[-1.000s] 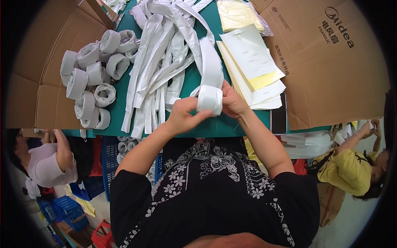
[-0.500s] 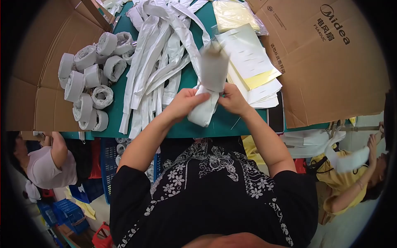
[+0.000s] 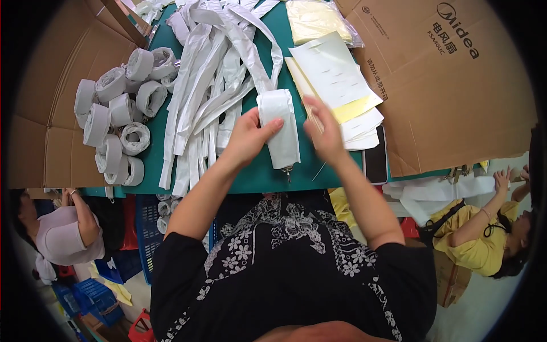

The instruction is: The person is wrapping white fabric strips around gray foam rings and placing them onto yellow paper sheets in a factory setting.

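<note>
A flattened loop of white strip (image 3: 281, 134) is upright over the table's near part, a small metal fitting (image 3: 288, 170) hanging at its lower end. My left hand (image 3: 250, 137) grips its left side, with the thumb lying across the front. Just to the right, my right hand (image 3: 326, 132) is apart from the loop, beside the stack of label sheets (image 3: 339, 80). Motion smears its fingers, so I cannot tell how they are held. Long white strips (image 3: 211, 97) lie in a tangled heap beyond my left hand.
Several rolled white strips (image 3: 109, 122) are piled at the left, against a cardboard wall (image 3: 62, 102). A brown carton panel (image 3: 450, 108) stands at the right, near a dark flat device (image 3: 375, 162) and a yellow bagged pack (image 3: 316, 23). Two co-workers sit at either side.
The strip loop has come down and turned, and its metal fitting now shows at the bottom. My right hand has let go and moved off to the right; my left still holds on.
</note>
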Demonstrator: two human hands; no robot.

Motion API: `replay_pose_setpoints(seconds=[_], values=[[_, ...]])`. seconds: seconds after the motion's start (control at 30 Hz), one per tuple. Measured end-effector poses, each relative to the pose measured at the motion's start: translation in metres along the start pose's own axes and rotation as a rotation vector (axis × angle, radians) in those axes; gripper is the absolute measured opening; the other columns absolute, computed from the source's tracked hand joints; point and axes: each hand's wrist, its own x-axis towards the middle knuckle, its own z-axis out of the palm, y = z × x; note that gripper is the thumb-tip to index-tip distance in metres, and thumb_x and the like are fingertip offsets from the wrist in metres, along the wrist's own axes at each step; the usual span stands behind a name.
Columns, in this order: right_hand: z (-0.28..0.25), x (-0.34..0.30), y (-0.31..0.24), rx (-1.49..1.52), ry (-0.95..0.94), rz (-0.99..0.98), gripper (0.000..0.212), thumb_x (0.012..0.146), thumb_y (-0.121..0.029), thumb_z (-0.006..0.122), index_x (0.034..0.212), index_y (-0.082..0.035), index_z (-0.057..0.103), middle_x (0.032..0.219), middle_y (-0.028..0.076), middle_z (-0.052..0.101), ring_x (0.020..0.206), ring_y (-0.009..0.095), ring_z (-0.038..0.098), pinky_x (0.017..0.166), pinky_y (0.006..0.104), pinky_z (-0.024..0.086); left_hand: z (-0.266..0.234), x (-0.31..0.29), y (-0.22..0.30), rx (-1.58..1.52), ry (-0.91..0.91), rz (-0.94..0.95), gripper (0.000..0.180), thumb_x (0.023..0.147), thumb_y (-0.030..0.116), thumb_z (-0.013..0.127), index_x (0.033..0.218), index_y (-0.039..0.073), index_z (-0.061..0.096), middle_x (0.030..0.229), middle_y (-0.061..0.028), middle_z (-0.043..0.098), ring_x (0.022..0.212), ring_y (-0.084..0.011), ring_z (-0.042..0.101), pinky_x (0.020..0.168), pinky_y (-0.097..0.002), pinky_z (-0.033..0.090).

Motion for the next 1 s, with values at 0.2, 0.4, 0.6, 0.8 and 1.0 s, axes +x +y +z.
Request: replay_pose_setpoints(seconds=[0.2, 0.4, 0.6, 0.8, 1.0], values=[[0.031, -0.039, -0.003, -0.049, 0.087, -0.055, 0.043, 0.085, -0.027, 0.058, 0.116, 0.001, 0.048, 0.13, 0.023, 0.037, 0.121, 0.039, 0.037, 0.1, 0.0421, 0.03, 0.039, -0.013, -0.01, -0.589, 0.096, 0.025, 0.031, 0.093, 0.014, 0.046, 0.121, 0.001, 0.041, 0.114, -0.0094, 0.054, 0.105, -0.0172, 0.052, 0.093, -0.0319, 0.04], [0.003, -0.041, -0.003, -0.186, -0.086, -0.208, 0.043, 0.083, -0.025, 0.061, 0.116, 0.001, 0.049, 0.13, 0.019, 0.039, 0.122, 0.038, 0.035, 0.102, 0.0437, 0.028, 0.037, -0.013, -0.014, -0.779, -0.004, -0.201, 0.034, 0.095, 0.02, 0.043, 0.122, 0.001, 0.043, 0.114, -0.0091, 0.054, 0.105, -0.0177, 0.052, 0.094, -0.0324, 0.04], [-0.028, -0.07, 0.009, 0.194, 0.275, 0.252, 0.05, 0.091, -0.024, 0.05, 0.131, 0.001, 0.034, 0.13, 0.016, 0.042, 0.122, 0.026, 0.04, 0.102, 0.0359, 0.03, -0.002, 0.012, -0.02, 0.365, -0.014, -0.046, 0.026, 0.089, 0.023, 0.057, 0.099, 0.0, 0.064, 0.09, -0.0031, 0.063, 0.083, -0.01, 0.056, 0.075, -0.023, 0.044], [-0.105, -0.048, 0.006, 0.683, 0.905, 0.158, 0.046, 0.095, -0.035, 0.038, 0.13, -0.006, 0.036, 0.126, 0.008, 0.048, 0.112, 0.021, 0.049, 0.096, 0.0362, 0.041, 0.03, 0.117, -0.008, 0.916, -0.054, 0.356, 0.02, 0.08, 0.02, 0.06, 0.09, 0.003, 0.065, 0.078, -0.0141, 0.064, 0.071, -0.0274, 0.061, 0.065, -0.035, 0.047], [-0.12, -0.019, 0.008, 0.842, 0.991, 0.148, 0.042, 0.094, -0.038, 0.039, 0.124, -0.009, 0.045, 0.117, 0.005, 0.053, 0.105, 0.02, 0.052, 0.093, 0.0412, 0.044, 0.131, 0.193, -0.069, 1.064, -0.198, 0.329, 0.027, 0.076, 0.026, 0.062, 0.086, 0.001, 0.065, 0.086, -0.0174, 0.063, 0.081, -0.0324, 0.061, 0.072, -0.0407, 0.049]])
